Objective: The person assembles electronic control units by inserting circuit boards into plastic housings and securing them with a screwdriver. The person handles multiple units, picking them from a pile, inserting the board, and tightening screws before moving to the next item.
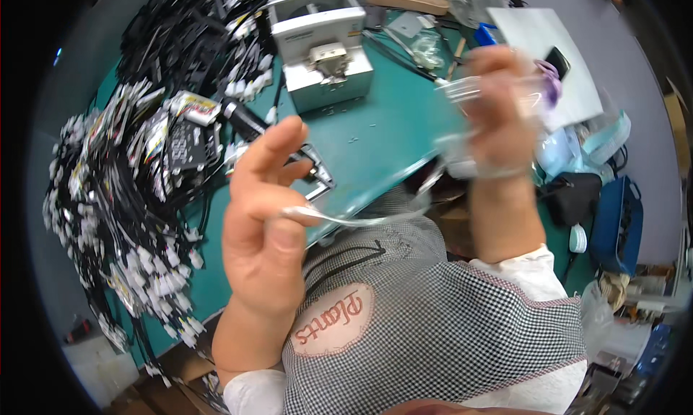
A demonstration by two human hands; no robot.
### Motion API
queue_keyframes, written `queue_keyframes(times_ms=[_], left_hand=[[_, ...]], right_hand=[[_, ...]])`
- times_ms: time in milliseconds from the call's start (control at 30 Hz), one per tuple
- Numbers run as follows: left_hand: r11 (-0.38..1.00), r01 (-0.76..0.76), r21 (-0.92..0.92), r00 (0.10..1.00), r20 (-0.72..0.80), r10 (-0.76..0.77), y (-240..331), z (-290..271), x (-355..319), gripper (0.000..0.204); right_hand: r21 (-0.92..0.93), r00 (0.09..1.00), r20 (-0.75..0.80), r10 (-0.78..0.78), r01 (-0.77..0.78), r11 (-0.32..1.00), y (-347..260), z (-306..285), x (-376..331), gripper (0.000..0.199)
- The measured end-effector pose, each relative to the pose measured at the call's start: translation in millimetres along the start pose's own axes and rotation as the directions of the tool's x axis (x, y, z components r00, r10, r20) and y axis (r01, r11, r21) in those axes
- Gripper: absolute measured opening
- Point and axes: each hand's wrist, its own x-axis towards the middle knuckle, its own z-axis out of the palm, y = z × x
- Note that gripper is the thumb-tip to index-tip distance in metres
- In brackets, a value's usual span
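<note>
Clear plastic strip point(339, 220) is held in a sagging curve above the apron point(447, 335), one end pinched between thumb and forefinger of the left hand point(263, 223). Its other end is run toward the right hand point(502, 108), too blurred for its grip to be told. Red lettering is stitched on the apron's oval patch point(333, 320). Small print is borne by the white device point(328, 90) on the green table point(404, 133); red-and-yellow printed labels point(196, 109) are seen among the cables point(155, 270).

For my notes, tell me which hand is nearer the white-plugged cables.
The left hand, pinching the clear strip. It is on the cables' side; the right hand, blurred, is over toward the white sheet.
</note>
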Motion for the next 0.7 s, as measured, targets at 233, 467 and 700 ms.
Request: queue_keyframes(times_ms=[233,467,700], left_hand=[[0.785,-0.336,0.521,0.907,0.404,0.12,2,28,-13,0.026],[0.805,-0.205,0.556,0.875,0.473,-0.104,-15,33,-16,0.036],[0.838,-0.211,0.503,0.872,0.484,-0.071,-18,22,-17,0.034]], right_hand=[[0.242,0.599,0.794,0.104,-0.469,0.849,52,45,-94,0.069],[-0.18,0.514,0.632,0.58,-0.631,0.755,68,-49,-107,0.016],[-0.953,0.756,-0.1,0.647,-0.26,0.156,211,-184,-256,0.031]])
